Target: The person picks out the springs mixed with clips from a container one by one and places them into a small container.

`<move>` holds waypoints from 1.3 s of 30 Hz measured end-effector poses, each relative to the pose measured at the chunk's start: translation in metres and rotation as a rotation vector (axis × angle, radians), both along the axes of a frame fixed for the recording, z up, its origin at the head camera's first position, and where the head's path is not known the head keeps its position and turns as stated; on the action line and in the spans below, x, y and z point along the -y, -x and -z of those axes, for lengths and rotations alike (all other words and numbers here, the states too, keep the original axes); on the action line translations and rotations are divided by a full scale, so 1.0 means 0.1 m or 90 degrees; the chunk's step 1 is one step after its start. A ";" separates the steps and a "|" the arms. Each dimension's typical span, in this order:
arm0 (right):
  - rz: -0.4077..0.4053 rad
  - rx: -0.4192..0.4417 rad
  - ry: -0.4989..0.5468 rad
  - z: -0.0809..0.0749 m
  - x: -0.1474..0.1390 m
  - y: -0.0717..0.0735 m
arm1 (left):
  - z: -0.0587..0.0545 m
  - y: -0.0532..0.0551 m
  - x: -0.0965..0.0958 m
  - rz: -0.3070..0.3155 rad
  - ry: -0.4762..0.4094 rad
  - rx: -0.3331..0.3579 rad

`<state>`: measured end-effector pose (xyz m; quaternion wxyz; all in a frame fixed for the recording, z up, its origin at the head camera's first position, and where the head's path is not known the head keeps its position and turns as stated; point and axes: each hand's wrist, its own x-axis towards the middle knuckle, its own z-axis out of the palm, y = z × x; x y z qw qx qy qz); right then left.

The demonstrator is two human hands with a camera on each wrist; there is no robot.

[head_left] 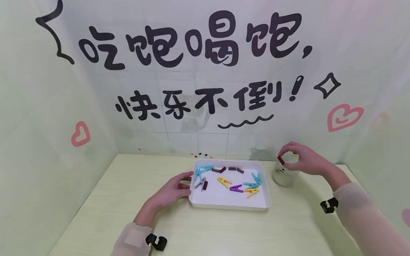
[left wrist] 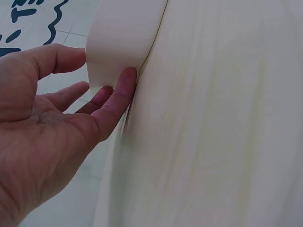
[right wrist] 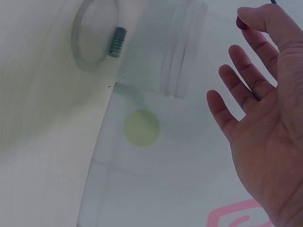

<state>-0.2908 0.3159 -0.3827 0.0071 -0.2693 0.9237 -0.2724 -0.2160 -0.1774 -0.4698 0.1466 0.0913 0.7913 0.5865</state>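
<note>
My right hand (head_left: 307, 160) pinches a small dark red cylinder (head_left: 281, 160) between thumb and fingertips, over the mouth of a clear jar (head_left: 284, 178). In the right wrist view the other fingers spread loosely, and a dark coil spring (right wrist: 117, 42) shows inside the jar. My left hand (head_left: 170, 192) holds the left end of a white tray (head_left: 219, 204). Its fingertips (left wrist: 127, 78) rest against the tray's side and lower edge in the left wrist view. In the tray lie teal clips (head_left: 252, 182), yellow clips (head_left: 224, 181), a purple clip (head_left: 236, 188) and a grey clip (head_left: 201, 183).
Dark coil springs (head_left: 240, 170) and small dark red pieces (head_left: 205, 185) also lie in the tray. The pale wooden table (head_left: 221, 234) ends against a printed wall sheet (head_left: 204, 143) just behind the tray and jar.
</note>
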 end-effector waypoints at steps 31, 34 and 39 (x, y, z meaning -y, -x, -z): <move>-0.020 0.014 -0.055 0.12 0.35 0.18 | 0.01 0.01 0.03 0.008 -0.020 -0.001; -0.034 0.017 -0.057 0.13 0.44 0.20 | 0.02 0.01 0.02 0.011 -0.021 -0.005; -0.058 0.020 -0.062 0.15 0.58 0.24 | 0.03 0.02 0.01 0.009 -0.015 -0.004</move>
